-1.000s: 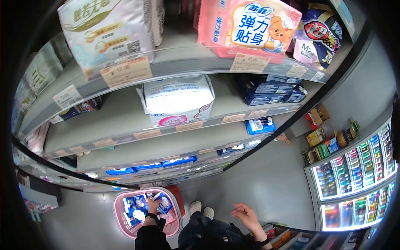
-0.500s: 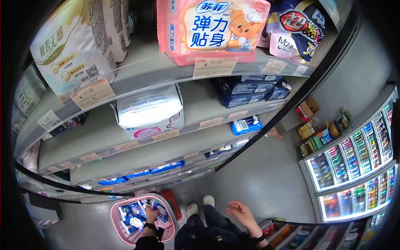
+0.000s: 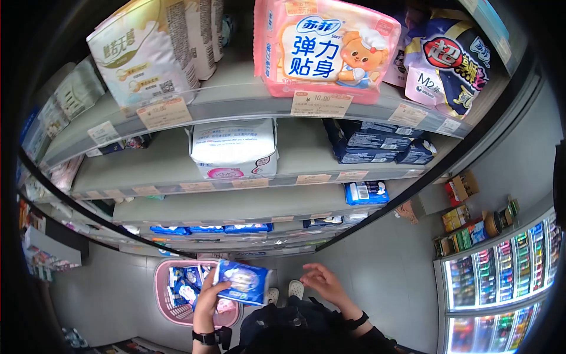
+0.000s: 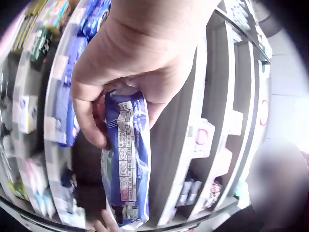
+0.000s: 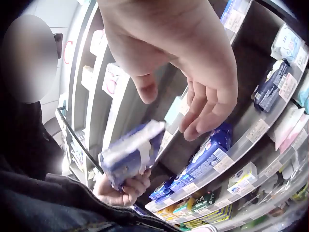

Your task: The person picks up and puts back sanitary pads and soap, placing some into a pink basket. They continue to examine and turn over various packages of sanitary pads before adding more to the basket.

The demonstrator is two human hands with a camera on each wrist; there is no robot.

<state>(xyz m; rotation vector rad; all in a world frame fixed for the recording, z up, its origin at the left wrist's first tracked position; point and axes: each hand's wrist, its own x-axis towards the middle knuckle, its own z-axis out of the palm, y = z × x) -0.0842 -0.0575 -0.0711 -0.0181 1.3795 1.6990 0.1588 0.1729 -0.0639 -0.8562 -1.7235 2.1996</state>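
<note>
Fingers, left hand: clamped on a blue pack, thumb across the printed face in the head view, the others tucked behind it
Fingers, right hand: nothing in them, loosely bent and sitting pretty close together, thumb well apart in the right wrist view
Blue pack: up in the air and a bit tilted, overlapping the right side of the basket from the head camera's angle; the left wrist view gets a narrow side with a printed table, text too small to read
Gap: right hand is near the pack but not touching it
Pink basket: on the floor by the foot of the shelves, more blue packs inside plus something pink at the lower right
Top shelf stuff: big pink pack with a bear in a chef hat, price tag below saying 10.00, purple-black bag beside it
Next shelf down: chunky white pack near the middle, dark blue packs stacked off to the right
Lower shelves: one bright blue pack at the right end, a row of blue ones further down
Wrists: black band on the left, another on the right
Floor: pale clogs just right of the basket
Far right: lit cabinet with rows of colourful drinks, kinda blurry
</note>
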